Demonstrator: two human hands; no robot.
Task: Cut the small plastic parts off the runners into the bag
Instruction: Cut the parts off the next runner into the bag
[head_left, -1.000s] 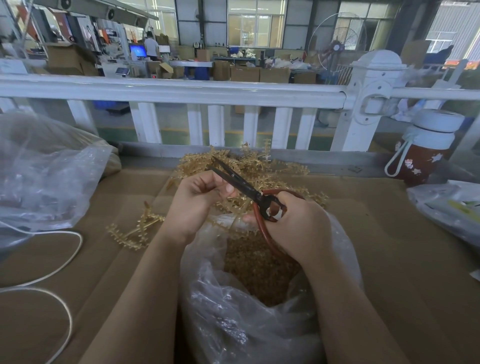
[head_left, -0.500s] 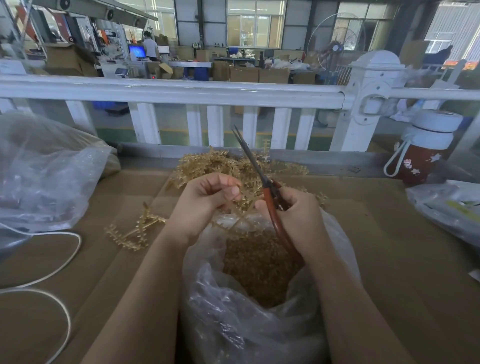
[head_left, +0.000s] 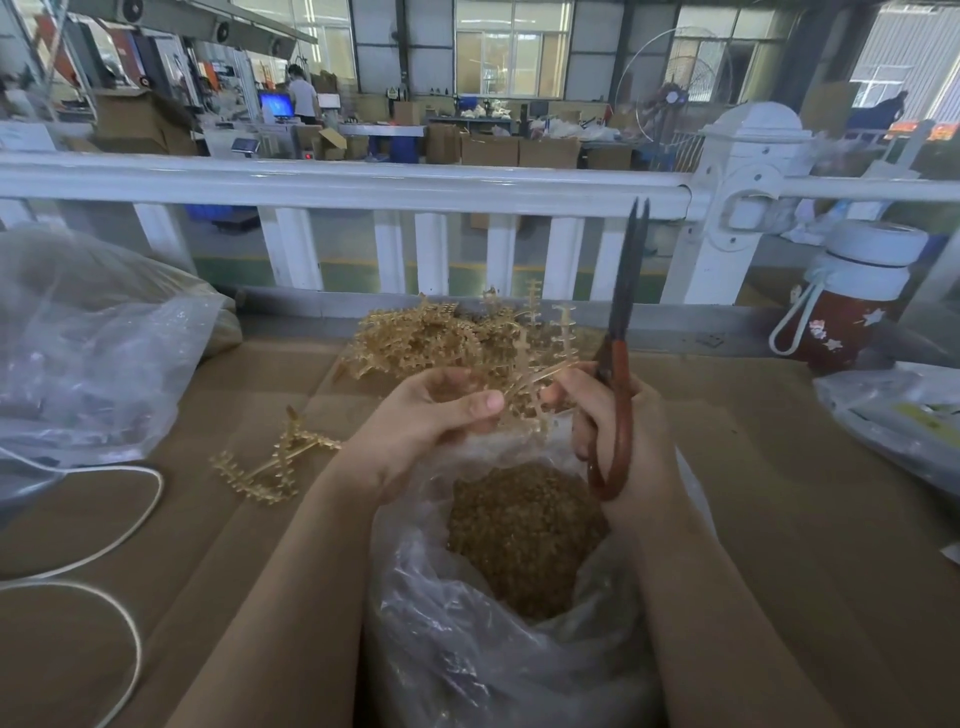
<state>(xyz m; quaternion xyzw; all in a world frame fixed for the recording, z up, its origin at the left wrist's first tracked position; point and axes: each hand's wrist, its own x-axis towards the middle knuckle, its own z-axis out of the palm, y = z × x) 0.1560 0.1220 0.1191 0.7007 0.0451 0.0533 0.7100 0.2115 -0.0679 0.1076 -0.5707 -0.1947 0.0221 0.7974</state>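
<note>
The runner (head_left: 524, 384) is a thin gold plastic stem with rows of small parts along its branches, held just above the mouth of the bag (head_left: 467, 649). It looks very light and fairly stiff, yet springy and brittle at the thin gates, so it is best held by the bare stem, not by the parts. The left hand (head_left: 431, 415) curls round its lower end, thumb on top; the exact pinch is hidden behind the fingers. The right hand (head_left: 618, 421) grips the scissors (head_left: 621, 364) by their red handles, blades nearly together and pointing up, away from the runner, while its fingertips seem to touch a branch. The bag, clear and limp, already holds a deep heap of cut parts (head_left: 524, 535) and may sag if knocked. Behind lies the pile (head_left: 431, 338) of uncut runners; one spare runner (head_left: 270, 462) lies to the left on the cardboard (head_left: 779, 519).
</note>
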